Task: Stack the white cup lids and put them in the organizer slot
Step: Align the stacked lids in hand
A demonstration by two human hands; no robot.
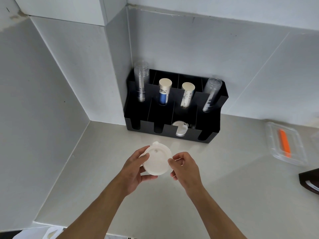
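A pale counter (215, 187) runs into a corner of white tiled walls. Against the back wall stands a black organizer (214, 133) with stepped slots. From left to right its rear slots hold a stack of clear cups (141, 80), a paper cup stack with a blue band (164, 92), a second paper cup stack with a dark print (187, 95) and another stack of clear cups (211, 94). In a front slot, third from the left, white lids (180, 129) stand on edge.

Over the counter in front of the organizer, the left hand (136, 171) grips a stack of lids (158, 160) at its left rim, thumb on the face and fingers curled beneath the lower edge. The stack lies between the two hands, its flat face tilted up toward the camera, a small tab at its top edge. The right hand (185, 169) pinches the right rim with thumb and forefinger closed on it.

Further right on the counter lies a clear tray (274, 152) holding an orange item (284, 144), and a dark box (309, 180) shows at the edge.
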